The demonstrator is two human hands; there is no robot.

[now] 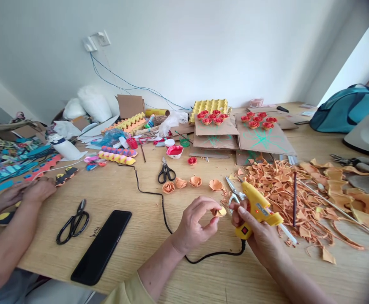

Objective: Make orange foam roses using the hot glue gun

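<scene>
My left hand (195, 221) pinches a small orange paper petal piece (220, 211) between thumb and fingers. My right hand (256, 230) grips a yellow hot glue gun (258, 205), its nozzle pointing up and to the left, close to the petal piece. Its black cord (162, 202) runs left across the wooden table (146, 257). Several finished orange paper roses (191, 183) lie in a row just beyond my hands. Silver scissors (235, 192) lie beside the glue gun.
A heap of orange paper scraps (285, 198) fills the right. Black scissors (166, 172), another pair (74, 223) and a black phone (102, 247) lie left. Red roses sit on cardboard (260, 137) at the back. Another person's hands (34, 190) rest at left.
</scene>
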